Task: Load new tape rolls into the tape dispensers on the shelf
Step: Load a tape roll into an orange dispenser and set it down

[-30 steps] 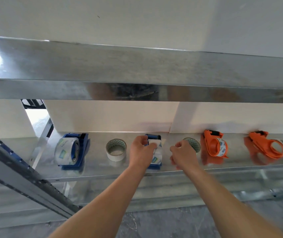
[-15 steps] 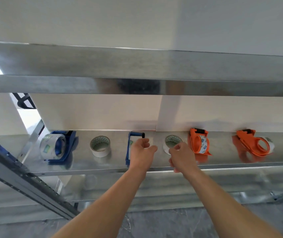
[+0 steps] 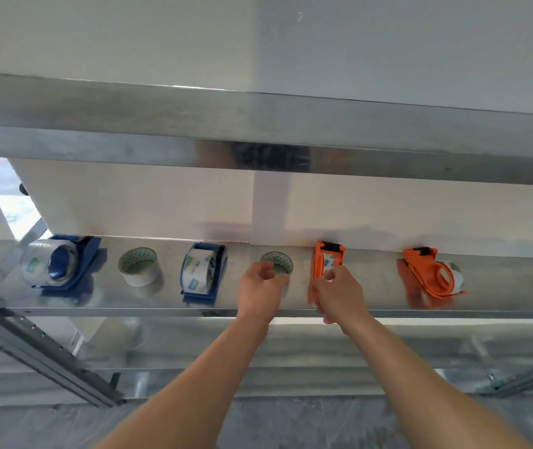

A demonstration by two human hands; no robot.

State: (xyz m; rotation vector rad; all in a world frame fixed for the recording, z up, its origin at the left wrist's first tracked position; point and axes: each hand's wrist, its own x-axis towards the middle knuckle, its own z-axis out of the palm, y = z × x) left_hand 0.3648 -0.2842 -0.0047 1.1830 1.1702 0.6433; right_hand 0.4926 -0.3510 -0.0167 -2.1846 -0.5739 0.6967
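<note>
Now the left hand (image 3: 260, 286) curls its fingers round the loose roll (image 3: 278, 263) just beside the orange dispenser (image 3: 327, 261); the right hand (image 3: 339, 294) pinches that dispenser. The blue dispensers (image 3: 203, 273) beyond look loaded; this one's next, I'd judge.

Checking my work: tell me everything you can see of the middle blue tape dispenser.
The middle blue dispenser, plastic by its look, stands on the metal shelf. It carries a tape roll with printed labels. No hand touches it; the left hand grips the loose roll to its right.
</note>
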